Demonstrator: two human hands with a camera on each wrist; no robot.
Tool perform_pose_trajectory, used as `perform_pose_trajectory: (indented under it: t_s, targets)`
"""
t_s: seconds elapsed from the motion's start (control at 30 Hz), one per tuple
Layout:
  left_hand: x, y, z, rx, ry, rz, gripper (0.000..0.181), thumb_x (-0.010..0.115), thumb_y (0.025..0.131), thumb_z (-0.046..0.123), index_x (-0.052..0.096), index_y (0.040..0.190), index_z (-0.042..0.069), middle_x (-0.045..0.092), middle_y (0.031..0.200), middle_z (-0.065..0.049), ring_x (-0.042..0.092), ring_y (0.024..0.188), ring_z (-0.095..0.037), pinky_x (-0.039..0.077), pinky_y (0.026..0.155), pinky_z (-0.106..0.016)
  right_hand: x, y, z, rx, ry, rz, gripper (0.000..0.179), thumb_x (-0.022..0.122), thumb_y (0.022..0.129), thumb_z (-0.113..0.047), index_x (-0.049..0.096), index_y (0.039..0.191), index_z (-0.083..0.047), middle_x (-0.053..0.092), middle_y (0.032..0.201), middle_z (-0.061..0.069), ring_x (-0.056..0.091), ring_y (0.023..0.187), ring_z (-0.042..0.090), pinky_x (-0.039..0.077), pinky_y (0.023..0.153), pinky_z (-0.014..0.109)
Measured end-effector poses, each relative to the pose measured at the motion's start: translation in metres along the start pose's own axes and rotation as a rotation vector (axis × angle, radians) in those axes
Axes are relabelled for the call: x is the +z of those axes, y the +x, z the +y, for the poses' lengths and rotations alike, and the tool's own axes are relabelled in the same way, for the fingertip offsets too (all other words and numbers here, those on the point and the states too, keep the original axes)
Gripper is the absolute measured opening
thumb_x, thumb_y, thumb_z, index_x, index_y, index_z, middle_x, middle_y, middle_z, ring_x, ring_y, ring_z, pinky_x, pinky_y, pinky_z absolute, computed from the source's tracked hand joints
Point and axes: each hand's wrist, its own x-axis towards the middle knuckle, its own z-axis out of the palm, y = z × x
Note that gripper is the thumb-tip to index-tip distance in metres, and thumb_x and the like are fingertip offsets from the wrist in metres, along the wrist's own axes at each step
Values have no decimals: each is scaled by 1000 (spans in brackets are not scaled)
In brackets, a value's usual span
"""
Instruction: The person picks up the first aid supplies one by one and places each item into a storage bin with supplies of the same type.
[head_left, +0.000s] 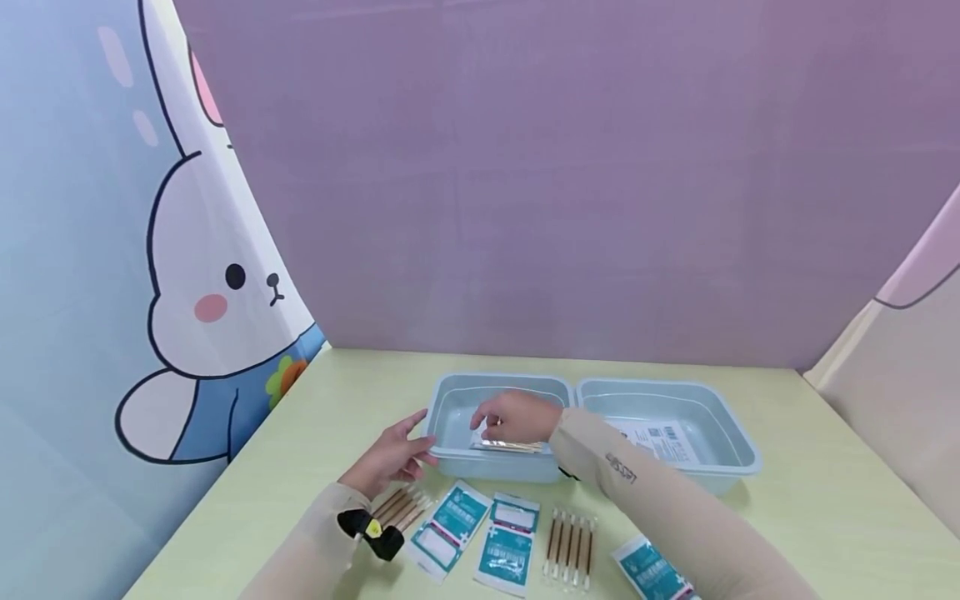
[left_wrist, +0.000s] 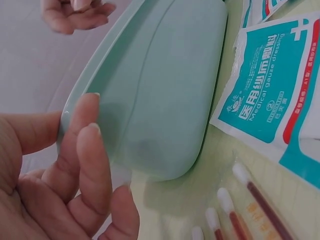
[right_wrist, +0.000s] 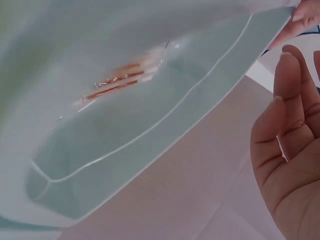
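My left hand (head_left: 390, 458) pinches the left end of a pale blue plastic tub (head_left: 498, 467), thumb and fingers on either side of its rim. In the left wrist view its other fingers curl loosely by the outer wall. Over that tub hovers my right hand (head_left: 517, 417), fingers bent and nothing seen between them in the right wrist view. Beneath it, a clear pack of brown cotton swabs (right_wrist: 117, 85) lies inside the tub, blurred. In the head view the right hand partly hides the tub's contents, including a white packet (head_left: 477, 437).
A second blue tub (head_left: 720, 425) stands to the right, with a white printed packet (head_left: 675, 442) inside. In front lie teal gauze dressing packets (head_left: 453, 525), a swab pack (head_left: 570, 546) and another swab pack (head_left: 405, 506) beside the left wrist. A purple cloth (head_left: 525, 183) hangs behind.
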Motion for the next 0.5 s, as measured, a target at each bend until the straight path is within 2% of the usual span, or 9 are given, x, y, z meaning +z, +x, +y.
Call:
perform_pose_trajectory:
  t_s: [0.37, 0.5]
  targets:
    - [-3, -3, 1, 23, 2, -26, 60, 53, 99, 18, 25, 152, 9, 67, 69, -4, 51, 49, -14, 39, 51, -27, 13, -19, -8, -22, -66, 26, 16, 66, 91, -14, 73, 105, -13, 68, 88, -7, 54, 72, 4, 48, 73, 23]
    - [-3, -2, 1, 26, -3, -36, 60, 52, 99, 17, 25, 152, 9, 67, 69, -4, 51, 48, -14, 39, 50, -27, 16, -28, -9, -16, -53, 41, 17, 66, 91, -14, 73, 106, -14, 68, 93, -7, 54, 75, 4, 49, 76, 23]
